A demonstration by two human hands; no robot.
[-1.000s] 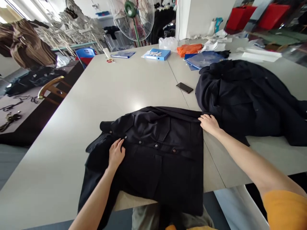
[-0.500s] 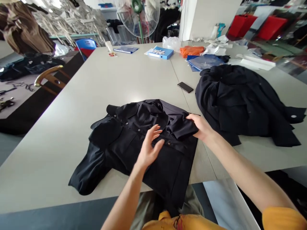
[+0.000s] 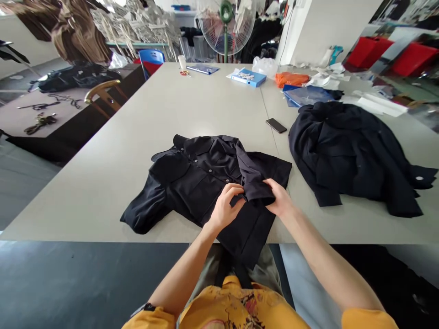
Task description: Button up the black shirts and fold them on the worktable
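Note:
A black short-sleeved shirt (image 3: pixel 192 187) with round snap buttons down its front lies on the table, its lower end hanging over the near edge. One of its sleeves (image 3: pixel 255 183) is drawn across the front towards me. My right hand (image 3: pixel 279 198) grips the right side of that sleeve's opening, thumb on top. At the opening's left side, my left hand (image 3: pixel 226 205) pinches the edge between thumb and fingers. The other sleeve (image 3: pixel 142 214) lies spread out to the left.
A second dark garment (image 3: pixel 353 155) lies bunched on the right, with a phone (image 3: pixel 276 125) beside it. Farther back are a blue box file (image 3: pixel 252 78), an orange bundle (image 3: pixel 291 79), red-handled scissors (image 3: pixel 184 73) and a white cup (image 3: pixel 182 61). A wooden chair (image 3: pixel 104 93) stands left of the table (image 3: pixel 164 105).
My left hand has gone from hovering open over the shirt to pinching the sleeve edge. My right hand has brought the sleeve nearer to me. The view has shifted.

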